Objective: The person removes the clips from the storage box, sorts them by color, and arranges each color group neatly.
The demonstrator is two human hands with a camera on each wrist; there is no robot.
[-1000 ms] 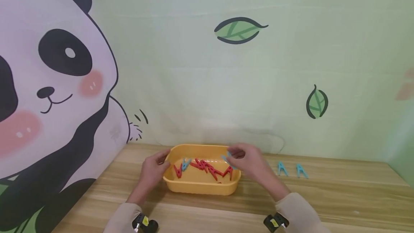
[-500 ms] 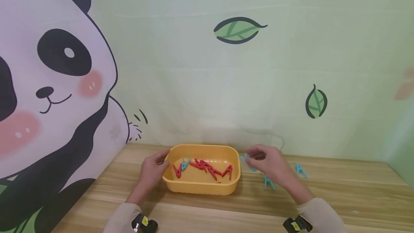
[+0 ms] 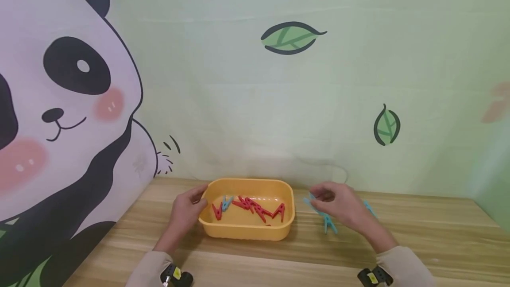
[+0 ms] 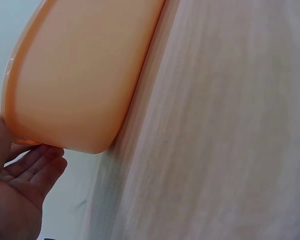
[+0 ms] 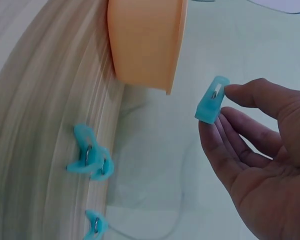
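Left hand [image 3: 185, 207] grips the tray [image 3: 247, 232] at its left end, thumb by the rim and fingers bent against the outside. I judge this hold is for steadying, since the base sits on the table [image 3: 255, 267] and I see no lift. Right hand [image 3: 338, 203] is narrow, pinching one blue clip [image 5: 211, 106] between thumb and fingertips, apart from the table and just right of the tray. To me, the fingertip pinch suits so small a piece and lets most of its body show.

Inside the tray, red clips [image 3: 260, 211] lie scattered on the floor, with another blue clip [image 3: 226, 204] among them near the left end. To the right, my right wrist feed shows three loose clips [image 5: 82, 140] on the table; two overlap there, though I cannot tell whether they touch. From the head view, the right forearm [image 3: 374, 234] partly covers one.

As for edges, the tray's back wall stands near the backdrop [image 3: 223, 114], so I count little room behind. Wood runs along its right side and across its front, and travel looks freer to me there. One loose clip sits just below the right hand, where a low wrist might brush it.
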